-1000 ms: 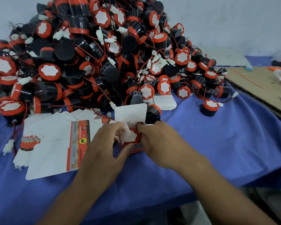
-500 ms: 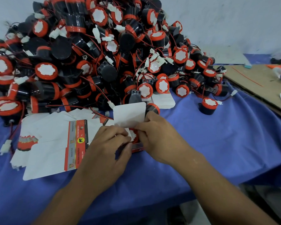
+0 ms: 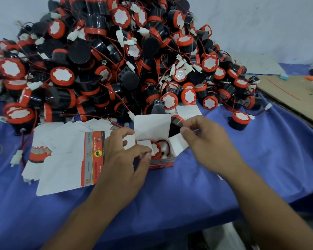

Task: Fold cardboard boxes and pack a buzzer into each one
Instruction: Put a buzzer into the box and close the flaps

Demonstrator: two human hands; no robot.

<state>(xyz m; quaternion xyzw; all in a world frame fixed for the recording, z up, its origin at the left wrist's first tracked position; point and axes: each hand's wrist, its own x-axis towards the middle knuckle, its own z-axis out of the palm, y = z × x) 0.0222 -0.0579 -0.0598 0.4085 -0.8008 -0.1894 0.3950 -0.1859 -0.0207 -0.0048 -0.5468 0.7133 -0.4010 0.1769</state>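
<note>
A small red and white cardboard box [image 3: 163, 162] stands open on the blue cloth, its white lid flap [image 3: 152, 127] upright. A red-rimmed black buzzer [image 3: 155, 150] with its red wire lies inside. My left hand [image 3: 123, 152] grips the box's left side, thumb and fingers curled round the left side flap. My right hand [image 3: 204, 138] is at the box's right, fingers curled, just above the spread right side flap [image 3: 179, 146]. Whether it pinches that flap is unclear.
A tall pile of black and red buzzers [image 3: 116, 60] fills the back of the table. Flat box blanks [image 3: 61, 159] lie stacked at the left. One lone buzzer [image 3: 239, 120] stands at the right, near a brown cardboard sheet [image 3: 296, 94]. The cloth's front edge [image 3: 224, 219] is close.
Both hands were pressed together over the box's mouth. They have moved apart, the right hand to the right, and the buzzer and wire inside show now.
</note>
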